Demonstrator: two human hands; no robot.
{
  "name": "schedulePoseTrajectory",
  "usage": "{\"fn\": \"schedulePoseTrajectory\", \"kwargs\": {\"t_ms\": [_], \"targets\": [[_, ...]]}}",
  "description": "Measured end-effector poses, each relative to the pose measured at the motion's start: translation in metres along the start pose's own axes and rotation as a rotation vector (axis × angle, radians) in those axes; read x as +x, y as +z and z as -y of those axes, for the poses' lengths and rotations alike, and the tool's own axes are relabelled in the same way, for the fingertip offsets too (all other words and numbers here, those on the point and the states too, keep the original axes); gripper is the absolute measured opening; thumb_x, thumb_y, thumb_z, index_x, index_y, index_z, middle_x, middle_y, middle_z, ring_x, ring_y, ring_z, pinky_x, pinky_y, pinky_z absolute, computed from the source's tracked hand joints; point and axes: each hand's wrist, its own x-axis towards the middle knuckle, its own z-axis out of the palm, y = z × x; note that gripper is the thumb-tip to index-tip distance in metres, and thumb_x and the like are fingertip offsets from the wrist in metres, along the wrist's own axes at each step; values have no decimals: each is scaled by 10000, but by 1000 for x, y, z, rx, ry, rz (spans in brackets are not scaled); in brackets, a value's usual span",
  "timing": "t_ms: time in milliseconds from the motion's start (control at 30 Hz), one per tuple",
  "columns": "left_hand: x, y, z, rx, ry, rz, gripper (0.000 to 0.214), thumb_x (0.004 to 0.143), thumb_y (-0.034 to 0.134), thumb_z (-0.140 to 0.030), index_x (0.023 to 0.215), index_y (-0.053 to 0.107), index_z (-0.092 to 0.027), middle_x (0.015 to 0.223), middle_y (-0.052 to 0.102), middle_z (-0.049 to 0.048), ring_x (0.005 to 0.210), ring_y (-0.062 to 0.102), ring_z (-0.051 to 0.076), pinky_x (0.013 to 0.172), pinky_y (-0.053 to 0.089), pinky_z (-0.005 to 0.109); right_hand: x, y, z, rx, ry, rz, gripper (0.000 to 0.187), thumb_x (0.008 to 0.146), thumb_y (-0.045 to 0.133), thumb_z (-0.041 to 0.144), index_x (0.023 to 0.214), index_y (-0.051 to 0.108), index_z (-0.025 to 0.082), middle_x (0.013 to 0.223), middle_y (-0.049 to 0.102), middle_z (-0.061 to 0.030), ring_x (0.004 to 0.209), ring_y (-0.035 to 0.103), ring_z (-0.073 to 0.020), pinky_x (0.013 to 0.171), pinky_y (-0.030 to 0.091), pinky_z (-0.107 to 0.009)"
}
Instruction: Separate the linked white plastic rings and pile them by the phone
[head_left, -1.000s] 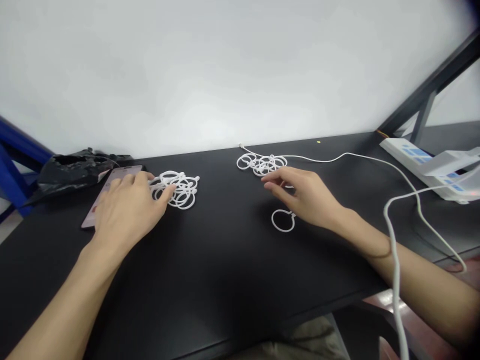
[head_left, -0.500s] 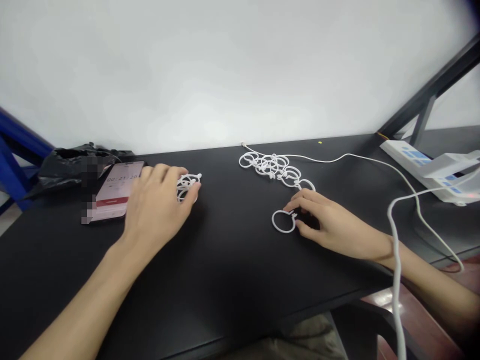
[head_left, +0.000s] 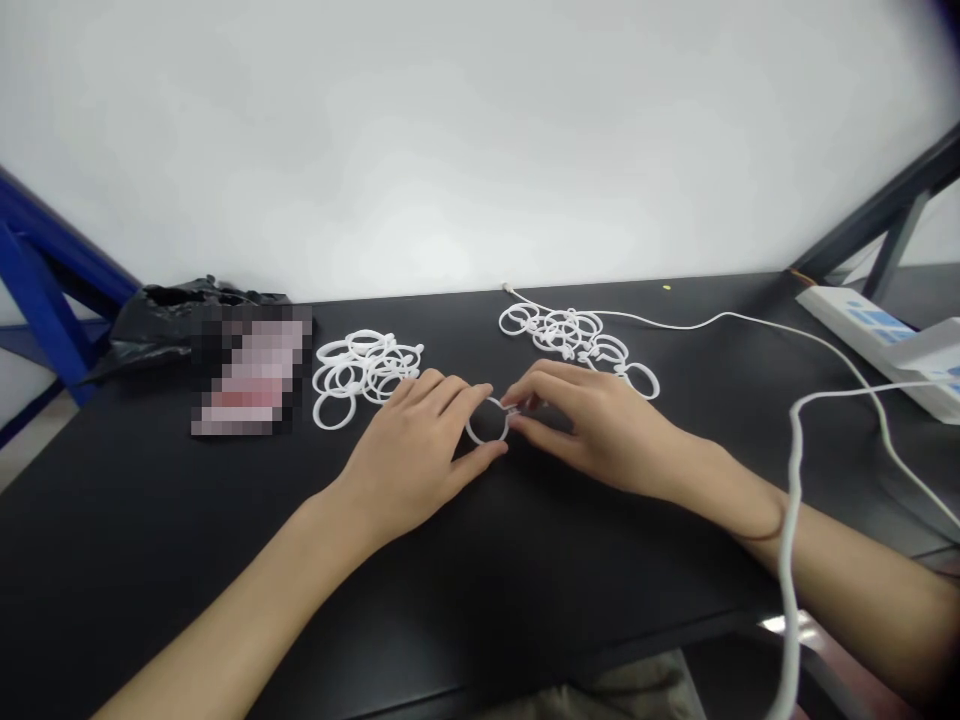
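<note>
The ring (head_left: 486,442) is now right of the pile (head_left: 355,388), nearer it than 0.5 s ago. The left hand (head_left: 420,450) has come over and spans its rim; the right hand (head_left: 607,425) pinches its clasp: 2 hands share 1 piece.

A crumpled black plastic bag (head_left: 154,325) lay beside a smartphone (head_left: 255,378) (blurred into coarse blocks). A white cable (head_left: 725,316) curved across the black tabletop (head_left: 487,580) near a blue-panelled white device (head_left: 862,318).
</note>
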Motion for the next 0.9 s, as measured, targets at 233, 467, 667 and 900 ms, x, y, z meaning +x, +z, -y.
{"fn": "schedulePoseTrajectory", "kwargs": {"t_ms": [233,467,667,900], "targets": [[1,0,1,-26,29,-17,408,938,548,-390,1243,547,-120,1090,667,88,1026,567,264,946,446,454,3,13,1,194,9,-148,113,920,607,263,987,613,173,874,679,-9,740,654,-99,669,513,-201],[4,4,0,-86,81,-65,475,877,591,-539,1135,560,-140,1013,668,78,938,579,242,874,463,411,-9,16,5,294,51,-166,175,924,586,242,1083,596,173,887,699,-18,716,663,-103,656,528,-199],[6,2,-2,-85,109,-111,494,842,588,-600,1076,551,-167,994,674,67,901,588,227,873,456,393,-11,21,3,366,25,-136,148,936,595,295,1053,627,210,926,721,-20,748,673,-115,686,531,-214],[6,3,-5,-111,121,-96,506,834,617,-578,1082,568,-140,988,679,72,892,582,226,844,461,384,-11,22,1,392,-14,-218,96,940,593,248,899,665,199,860,733,0,682,665,-89,644,507,-179]]}}
